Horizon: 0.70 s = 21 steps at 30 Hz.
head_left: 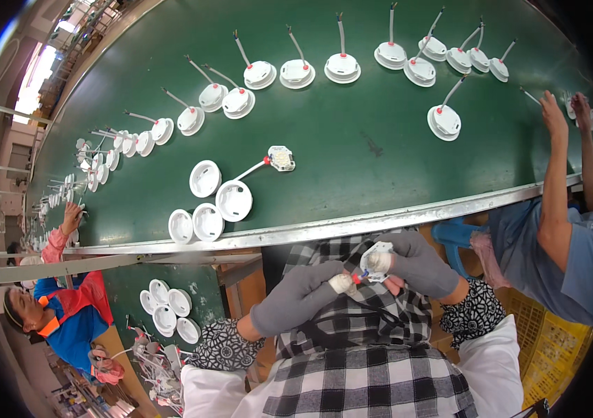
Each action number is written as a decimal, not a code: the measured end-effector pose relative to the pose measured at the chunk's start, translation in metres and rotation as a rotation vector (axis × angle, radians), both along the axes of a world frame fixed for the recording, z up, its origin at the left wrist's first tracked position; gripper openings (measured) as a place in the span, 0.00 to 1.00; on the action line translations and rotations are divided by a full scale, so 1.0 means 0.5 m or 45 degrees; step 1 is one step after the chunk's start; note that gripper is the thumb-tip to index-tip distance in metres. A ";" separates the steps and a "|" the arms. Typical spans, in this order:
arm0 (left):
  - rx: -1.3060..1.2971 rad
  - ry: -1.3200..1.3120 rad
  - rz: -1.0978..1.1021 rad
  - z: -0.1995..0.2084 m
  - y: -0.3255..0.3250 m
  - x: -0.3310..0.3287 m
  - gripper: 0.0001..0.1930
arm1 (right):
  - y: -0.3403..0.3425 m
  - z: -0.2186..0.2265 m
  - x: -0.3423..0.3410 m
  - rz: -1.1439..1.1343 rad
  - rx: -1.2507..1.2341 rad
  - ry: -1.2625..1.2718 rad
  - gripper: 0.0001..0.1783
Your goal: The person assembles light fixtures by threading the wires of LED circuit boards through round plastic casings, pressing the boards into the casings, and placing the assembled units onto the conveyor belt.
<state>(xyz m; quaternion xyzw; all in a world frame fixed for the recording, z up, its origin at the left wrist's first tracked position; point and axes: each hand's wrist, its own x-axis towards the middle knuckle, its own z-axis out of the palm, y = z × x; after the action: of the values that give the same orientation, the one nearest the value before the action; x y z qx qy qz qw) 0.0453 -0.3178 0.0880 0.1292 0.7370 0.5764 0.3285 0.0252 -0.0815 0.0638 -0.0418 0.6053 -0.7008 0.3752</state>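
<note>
In front of my checked apron, both gloved hands are together over my lap. My right hand (418, 263) grips a small white lamp board (380, 249), with its thumb across the face. My left hand (301, 296) pinches beside a red collar (356, 279) at the board's left edge, where a short bit of blue wire shows. The rest of the cable is hidden by my left hand. On the green table ahead lies a similar board (282, 158) with a grey cable and red collar, next to several round white lamp housings (234, 200).
Several white lamps with upright cables (342, 67) form a curved row across the green table (352, 164). A metal rail (310, 228) edges it. Housings and cabled parts fill a lower left bench (211, 299). Co-workers sit left and right, near a yellow crate (547, 348).
</note>
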 end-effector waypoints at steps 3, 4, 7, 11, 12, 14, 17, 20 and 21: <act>-0.233 0.068 -0.015 0.004 -0.015 0.001 0.14 | 0.011 -0.005 -0.012 -0.392 -0.163 -0.203 0.15; -0.404 0.333 0.058 -0.002 -0.015 0.006 0.13 | 0.020 0.008 -0.023 -0.374 -0.193 -0.221 0.15; -0.609 0.708 0.110 -0.014 -0.031 0.009 0.12 | 0.024 -0.004 -0.022 -0.417 -0.122 -0.174 0.17; -0.715 0.885 0.032 -0.020 -0.052 0.007 0.10 | 0.026 0.000 -0.028 -0.430 -0.061 -0.098 0.18; -0.722 0.886 0.036 -0.023 -0.057 0.008 0.10 | 0.027 -0.002 -0.030 -0.424 -0.066 -0.097 0.18; -0.795 1.014 -0.073 -0.028 -0.070 0.008 0.08 | 0.032 -0.010 -0.035 -0.444 -0.096 -0.082 0.17; -0.693 1.066 -0.106 -0.008 -0.077 0.010 0.08 | 0.040 -0.006 -0.033 -0.425 -0.112 -0.098 0.16; -0.380 1.023 -0.153 -0.010 -0.090 0.015 0.07 | 0.056 -0.021 -0.033 -0.306 -0.168 0.010 0.15; -0.232 0.965 -0.155 -0.006 -0.093 0.021 0.07 | 0.062 -0.028 -0.031 -0.250 -0.166 0.052 0.14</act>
<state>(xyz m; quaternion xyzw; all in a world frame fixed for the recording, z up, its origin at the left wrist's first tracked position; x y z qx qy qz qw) 0.0556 -0.3642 0.0852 0.3467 0.8452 0.3994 0.0768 0.0098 -0.0507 0.0499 -0.0209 0.5670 -0.7710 0.2890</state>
